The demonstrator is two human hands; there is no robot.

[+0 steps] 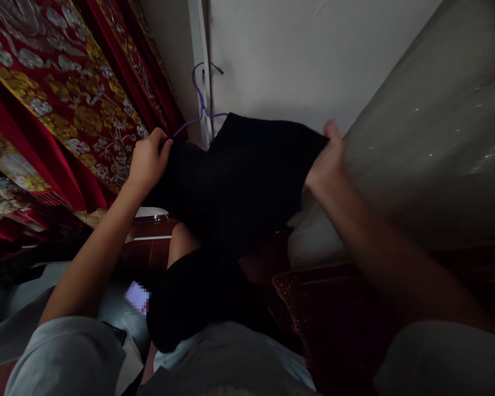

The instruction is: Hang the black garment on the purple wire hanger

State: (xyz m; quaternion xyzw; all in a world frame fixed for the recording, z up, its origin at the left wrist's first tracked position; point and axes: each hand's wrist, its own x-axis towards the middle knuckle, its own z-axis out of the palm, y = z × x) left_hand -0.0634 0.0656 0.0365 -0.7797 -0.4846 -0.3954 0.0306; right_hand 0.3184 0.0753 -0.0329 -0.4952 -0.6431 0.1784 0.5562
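A black shirt point(256, 170) is spread in front of me on a thin purple hanger point(201, 104). The hanger's hook stands up above the neckline, close to a white upright edge. At the shirt's left shoulder, my left hand point(148, 159) is closed with thumb and fingers pinching the cloth beside the hanger's arm. My right hand point(328, 159), somewhat blurred, grips the edge of the shirt's right side, which looks like a sleeve, and the cloth stretches out toward it. The shirt's lower part hangs in dark shadow over my lap, so its hem is hard to make out.
Red curtains point(78, 93) with gold and silver patterns hang on the left. Behind the shirt stands a pale wall panel point(297, 60). A large plastic-wrapped object point(433, 137) leans at the right, above dark red carved furniture point(334, 308). A lit phone point(137, 297) lies near my left thigh.
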